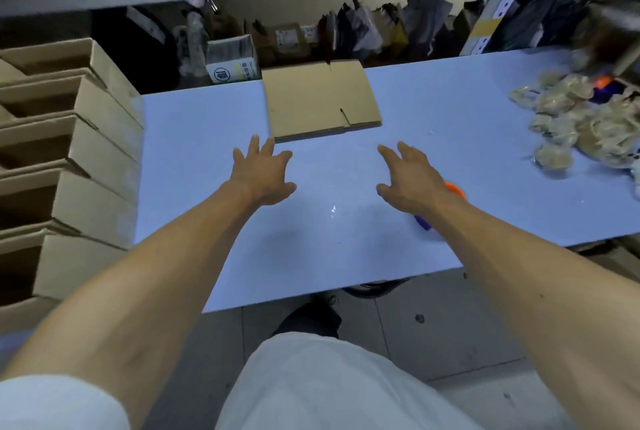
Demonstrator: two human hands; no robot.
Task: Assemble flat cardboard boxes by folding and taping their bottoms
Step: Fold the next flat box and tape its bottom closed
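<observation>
Stacked assembled boxes (69, 152) stand at the desk's (467, 152) left edge. The left hand (265, 171) hovers with fingers spread, holding nothing, just short of the flat cardboard stack (320, 100) lying mid-desk. The right hand (410, 178) is likewise spread and empty, partly covering an orange-and-blue tool (455, 189). Crumpled plastic bags (571, 121) lie far right.

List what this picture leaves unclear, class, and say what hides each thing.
- Orange and blue object, head view: mostly covered by the right hand and wrist, so unidentifiable.
- Stacked boxes, head view: cut off by the left edge.
- Shelf items, head view: dark and blurred.
- Flat box, head view: underside hidden against the table.
</observation>
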